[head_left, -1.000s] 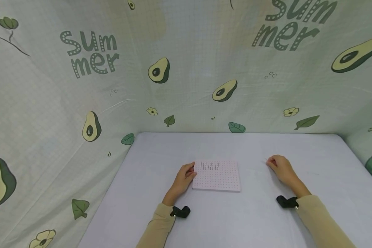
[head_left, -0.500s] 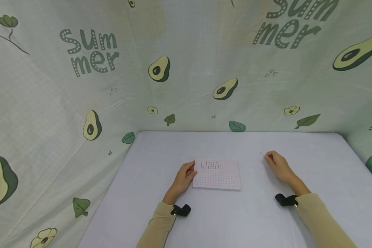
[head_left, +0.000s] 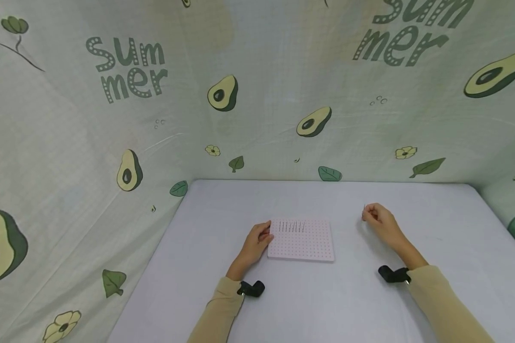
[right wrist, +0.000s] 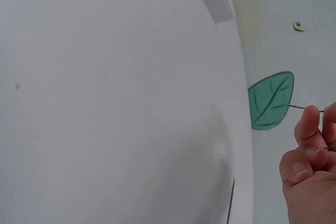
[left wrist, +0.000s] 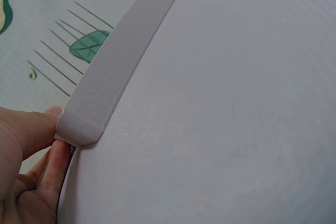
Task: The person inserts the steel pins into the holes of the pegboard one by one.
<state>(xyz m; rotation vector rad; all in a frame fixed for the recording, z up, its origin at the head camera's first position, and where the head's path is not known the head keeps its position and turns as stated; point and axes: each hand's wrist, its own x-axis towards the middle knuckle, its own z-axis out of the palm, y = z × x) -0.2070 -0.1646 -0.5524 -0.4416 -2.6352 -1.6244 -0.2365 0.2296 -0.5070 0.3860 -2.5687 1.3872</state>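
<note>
A pale pink board [head_left: 302,245] dotted with small holes lies on the white table in the head view. Several thin dark needles [head_left: 292,226] stand in a row near its far left part; the left wrist view shows these needles [left wrist: 55,67] sticking out past the board's edge [left wrist: 113,59]. My left hand [head_left: 254,244] pinches the board's left edge, thumb on one face and fingers at the other. To the right of the board, above the table, my right hand [head_left: 384,226] pinches one thin needle [right wrist: 295,107] between thumb and fingertips.
Another thin dark needle [right wrist: 231,201] shows at the bottom of the right wrist view, on the white table [head_left: 326,300]. A patterned cloth [head_left: 257,95] hangs behind the table and along its left side. Each wrist wears a black camera [head_left: 251,289].
My right hand has moved slightly farther from me and to the left. The needle in it has turned from pointing left to nearly upright. My left hand keeps its hold on the board.
</note>
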